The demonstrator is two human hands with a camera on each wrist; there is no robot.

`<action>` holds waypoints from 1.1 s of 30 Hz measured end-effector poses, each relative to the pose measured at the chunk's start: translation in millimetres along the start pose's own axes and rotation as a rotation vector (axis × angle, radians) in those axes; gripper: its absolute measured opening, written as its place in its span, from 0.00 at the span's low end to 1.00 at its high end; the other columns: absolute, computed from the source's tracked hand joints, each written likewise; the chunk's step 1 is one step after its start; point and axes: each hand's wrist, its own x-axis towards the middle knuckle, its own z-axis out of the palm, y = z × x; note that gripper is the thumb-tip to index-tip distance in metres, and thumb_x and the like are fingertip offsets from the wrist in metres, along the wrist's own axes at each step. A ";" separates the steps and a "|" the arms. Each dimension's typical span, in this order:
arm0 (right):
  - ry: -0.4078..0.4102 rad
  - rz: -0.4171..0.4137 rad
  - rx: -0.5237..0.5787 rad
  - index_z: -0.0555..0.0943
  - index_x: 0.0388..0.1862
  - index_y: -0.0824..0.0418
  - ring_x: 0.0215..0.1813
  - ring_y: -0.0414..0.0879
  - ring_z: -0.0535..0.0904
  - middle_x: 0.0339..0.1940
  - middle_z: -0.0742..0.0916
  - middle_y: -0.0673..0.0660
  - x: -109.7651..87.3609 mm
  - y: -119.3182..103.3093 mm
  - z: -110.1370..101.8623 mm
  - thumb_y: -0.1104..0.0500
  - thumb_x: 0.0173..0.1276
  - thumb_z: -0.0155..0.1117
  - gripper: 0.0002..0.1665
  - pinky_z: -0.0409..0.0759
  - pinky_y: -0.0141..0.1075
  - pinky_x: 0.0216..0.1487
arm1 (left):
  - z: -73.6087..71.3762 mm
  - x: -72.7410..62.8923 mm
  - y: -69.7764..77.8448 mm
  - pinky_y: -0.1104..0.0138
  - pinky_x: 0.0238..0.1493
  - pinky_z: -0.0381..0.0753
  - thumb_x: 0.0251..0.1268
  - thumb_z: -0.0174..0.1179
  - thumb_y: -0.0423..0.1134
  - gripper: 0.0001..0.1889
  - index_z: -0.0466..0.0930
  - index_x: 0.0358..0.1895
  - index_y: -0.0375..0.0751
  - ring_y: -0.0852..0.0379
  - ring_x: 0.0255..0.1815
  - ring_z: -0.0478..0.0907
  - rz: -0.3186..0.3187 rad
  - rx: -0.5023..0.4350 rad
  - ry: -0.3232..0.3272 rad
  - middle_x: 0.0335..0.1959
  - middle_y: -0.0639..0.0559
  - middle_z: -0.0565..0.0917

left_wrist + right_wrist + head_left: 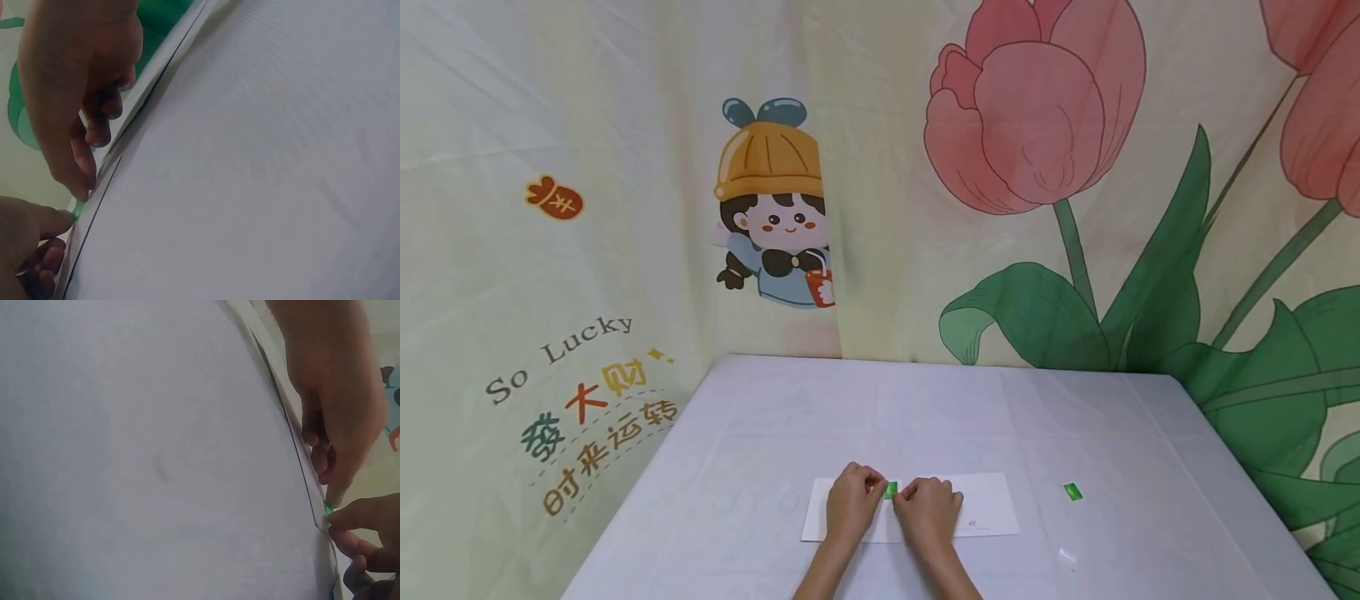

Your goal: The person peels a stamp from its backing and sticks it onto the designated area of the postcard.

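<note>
A long white paper sheet (988,500) lies flat on the table, with tiny print near its lower right corner. Over its middle, a small shiny green piece (891,490), which looks like a sticker or little wrapper, sits between both hands. My left hand (853,504) pinches its left side with thumb and forefinger, and my right hand (929,507) pinches its lower right side. Both wrist views show the fingertips meeting at the green piece (79,209), mostly covered by them. Whether it touches the paper cannot be made out.
A second small green piece (1072,492) lies on the white-covered table (760,433) to the right of the paper. Nearer me is a small clear, shiny scrap (1067,558). Printed curtains (880,208) hang behind the table's far edge.
</note>
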 end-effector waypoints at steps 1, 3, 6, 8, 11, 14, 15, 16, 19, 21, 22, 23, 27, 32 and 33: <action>0.004 0.000 -0.002 0.77 0.09 0.50 0.23 0.44 0.66 0.13 0.75 0.45 -0.3 -0.2 0.0 0.56 0.40 0.73 0.12 0.60 0.43 0.32 | -0.1 -0.1 0.3 0.70 0.23 0.68 0.48 0.70 0.36 0.05 0.81 0.23 0.45 0.64 0.20 0.67 0.001 0.005 0.001 0.21 0.58 0.70; 0.004 0.006 -0.002 0.77 0.09 0.50 0.23 0.44 0.66 0.13 0.75 0.45 -0.6 -0.7 -0.2 0.56 0.40 0.73 0.12 0.60 0.44 0.33 | -0.4 -0.5 0.8 0.70 0.22 0.68 0.48 0.70 0.37 0.06 0.81 0.22 0.45 0.63 0.20 0.67 0.001 0.015 0.002 0.21 0.58 0.69; 0.001 0.013 -0.005 0.77 0.09 0.50 0.24 0.45 0.67 0.13 0.76 0.45 -0.4 -1.0 0.4 0.57 0.40 0.72 0.11 0.60 0.44 0.33 | -0.2 -0.4 0.8 0.70 0.23 0.68 0.48 0.70 0.37 0.06 0.81 0.22 0.45 0.63 0.20 0.67 -0.001 0.024 0.007 0.20 0.58 0.70; -0.004 0.018 -0.006 0.77 0.09 0.50 0.24 0.45 0.67 0.13 0.76 0.45 -0.3 -1.1 0.8 0.57 0.40 0.72 0.11 0.60 0.44 0.33 | 0.4 -0.2 0.4 0.69 0.23 0.69 0.47 0.70 0.37 0.06 0.81 0.22 0.45 0.63 0.20 0.67 0.003 0.031 0.012 0.20 0.58 0.70; -0.001 0.016 -0.020 0.77 0.09 0.50 0.24 0.45 0.67 0.13 0.76 0.45 -0.5 -1.5 1.2 0.56 0.40 0.72 0.11 0.60 0.44 0.33 | 0.9 0.1 0.3 0.69 0.23 0.69 0.47 0.70 0.37 0.06 0.81 0.21 0.45 0.63 0.20 0.68 0.007 0.036 0.017 0.20 0.58 0.70; 0.009 0.009 -0.034 0.77 0.09 0.50 0.24 0.45 0.67 0.14 0.76 0.46 -1.5 -2.2 0.8 0.57 0.40 0.72 0.12 0.61 0.44 0.33 | 1.7 0.0 0.2 0.69 0.23 0.70 0.47 0.70 0.37 0.06 0.81 0.21 0.45 0.63 0.21 0.68 0.007 0.044 0.018 0.20 0.58 0.70; 0.012 0.007 -0.037 0.77 0.09 0.50 0.24 0.46 0.68 0.14 0.76 0.46 -2.0 -2.5 0.6 0.57 0.40 0.72 0.12 0.61 0.44 0.33 | 1.7 0.0 0.4 0.69 0.24 0.70 0.47 0.70 0.37 0.06 0.81 0.21 0.45 0.62 0.21 0.68 0.004 0.047 0.017 0.20 0.58 0.70; 0.016 0.005 -0.040 0.77 0.09 0.50 0.25 0.46 0.68 0.14 0.75 0.46 -2.4 -2.8 0.5 0.57 0.40 0.72 0.12 0.60 0.44 0.33 | 1.9 -0.3 0.3 0.69 0.24 0.70 0.47 0.70 0.37 0.06 0.81 0.21 0.45 0.62 0.21 0.68 0.004 0.050 0.016 0.20 0.58 0.70; 0.028 -0.001 -0.050 0.76 0.08 0.51 0.25 0.46 0.67 0.14 0.74 0.47 -3.7 -3.4 -0.2 0.57 0.40 0.73 0.13 0.60 0.44 0.34 | 1.8 -0.8 0.5 0.69 0.24 0.70 0.47 0.70 0.37 0.06 0.81 0.21 0.44 0.62 0.21 0.68 0.001 0.056 0.016 0.20 0.57 0.70; 0.033 -0.005 -0.056 0.76 0.08 0.51 0.25 0.47 0.67 0.14 0.74 0.47 -4.3 -3.9 -1.0 0.57 0.40 0.74 0.13 0.60 0.44 0.34 | 1.4 -0.9 0.7 0.69 0.24 0.70 0.47 0.70 0.37 0.06 0.81 0.21 0.44 0.62 0.21 0.68 0.001 0.056 0.018 0.20 0.57 0.70; 0.037 -0.009 -0.060 0.76 0.08 0.51 0.25 0.47 0.67 0.14 0.73 0.47 -4.6 -4.0 -1.3 0.57 0.40 0.74 0.14 0.60 0.44 0.34 | 1.4 -1.0 0.7 0.69 0.24 0.70 0.46 0.70 0.37 0.06 0.81 0.21 0.44 0.62 0.21 0.68 0.002 0.057 0.020 0.20 0.57 0.70; 0.038 -0.011 -0.064 0.76 0.08 0.51 0.25 0.47 0.67 0.14 0.73 0.47 -4.7 -4.1 -1.6 0.56 0.40 0.75 0.14 0.60 0.44 0.33 | 1.3 -0.9 0.8 0.68 0.24 0.71 0.46 0.70 0.37 0.06 0.81 0.21 0.44 0.62 0.21 0.69 0.003 0.059 0.023 0.20 0.57 0.71; 0.037 -0.016 -0.069 0.76 0.09 0.51 0.25 0.46 0.67 0.14 0.73 0.47 -4.7 -4.4 -2.4 0.55 0.40 0.76 0.14 0.59 0.44 0.33 | 2.1 -0.3 0.2 0.68 0.24 0.71 0.46 0.70 0.37 0.06 0.80 0.21 0.44 0.61 0.21 0.69 0.012 0.071 0.029 0.20 0.56 0.71; 0.039 -0.025 -0.077 0.76 0.09 0.51 0.25 0.46 0.66 0.14 0.73 0.47 -5.2 -4.3 -2.1 0.55 0.41 0.76 0.15 0.59 0.44 0.33 | 2.9 0.0 0.1 0.68 0.23 0.70 0.45 0.69 0.36 0.06 0.80 0.20 0.45 0.61 0.20 0.69 0.006 0.077 0.023 0.20 0.57 0.70; 0.042 -0.029 -0.078 0.76 0.09 0.51 0.25 0.46 0.67 0.14 0.73 0.47 -5.4 -4.3 -1.9 0.55 0.41 0.76 0.15 0.59 0.44 0.33 | 3.1 0.1 0.3 0.68 0.23 0.71 0.45 0.69 0.36 0.06 0.80 0.20 0.45 0.62 0.20 0.69 -0.001 0.076 0.022 0.20 0.57 0.70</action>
